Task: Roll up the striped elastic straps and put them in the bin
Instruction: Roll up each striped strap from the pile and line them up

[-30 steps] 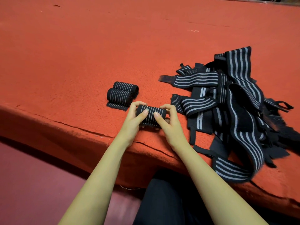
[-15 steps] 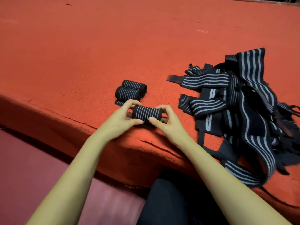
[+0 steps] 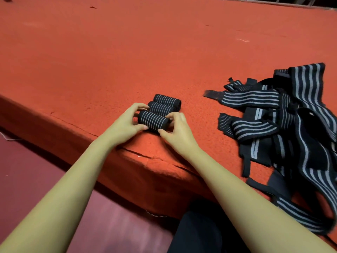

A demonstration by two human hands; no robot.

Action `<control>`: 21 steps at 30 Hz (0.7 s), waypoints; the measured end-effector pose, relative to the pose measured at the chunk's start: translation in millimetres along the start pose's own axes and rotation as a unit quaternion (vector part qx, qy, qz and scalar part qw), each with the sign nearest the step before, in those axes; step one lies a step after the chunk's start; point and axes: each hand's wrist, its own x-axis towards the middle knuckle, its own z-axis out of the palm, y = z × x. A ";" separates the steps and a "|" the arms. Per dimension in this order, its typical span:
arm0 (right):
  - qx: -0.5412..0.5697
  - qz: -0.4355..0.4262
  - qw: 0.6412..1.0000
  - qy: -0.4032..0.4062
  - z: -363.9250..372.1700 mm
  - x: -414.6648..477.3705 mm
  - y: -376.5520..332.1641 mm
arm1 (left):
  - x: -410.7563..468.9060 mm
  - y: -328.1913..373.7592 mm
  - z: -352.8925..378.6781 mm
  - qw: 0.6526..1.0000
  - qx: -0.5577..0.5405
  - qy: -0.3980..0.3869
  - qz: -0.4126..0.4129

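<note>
Gripping roll by both ends with left hand and right hand. Lies crosswise on table, long axis left-right, just beside two finished rolls. No bin visible; pile nearer right hand.

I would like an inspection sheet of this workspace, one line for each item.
Surface: red felt table, cracked along its near edge.
Job's things: third roll held next to two finished rolls; loose strap pile at right; bin not in view.
Clutter: one pale thread on the felt.
Hands: left hand and right hand each grip one end of the third roll.
Cables: thin white cord on the floor, kind unclear.
Surroundings: dark red floor below the table.
</note>
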 end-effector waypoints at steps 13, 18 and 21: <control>-0.032 0.003 0.999 0.011 6.3 2.5 9.7 | 1.1 -16.0 1.6 0.996 0.077 0.037 -0.002; -0.045 0.019 0.999 -0.020 2.5 4.1 7.2 | -0.3 -9.8 -5.0 0.995 0.097 0.004 -0.014; -0.060 0.022 0.996 -0.054 -6.7 3.9 2.2 | 2.5 4.0 -18.5 0.987 0.150 -0.051 -0.038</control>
